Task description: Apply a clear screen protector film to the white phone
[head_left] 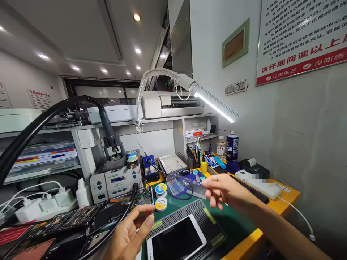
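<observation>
A white-framed phone [177, 238] with a dark screen lies face up on a perforated dark plate [187, 210] with yellow-green labels. My left hand [132, 231] is at the phone's left edge, loosely curved, thumb and forefinger apart. I see nothing held in it, and I cannot tell whether it touches the phone. My right hand [222, 189] hovers above and right of the plate, fingers bent and slightly spread, with no visible object in them. Behind the left fingertips are a solder spool [161, 189] and a round tin [161, 204] with a yellow-and-white lid.
A hot-air rework station [116, 184] and its black hose stand left, beside several circuit boards [65, 220]. A blue soldering station [150, 168] is at the back. A white power strip [257, 184] lies right. A lit lamp [215, 104] hangs over the green mat [238, 224].
</observation>
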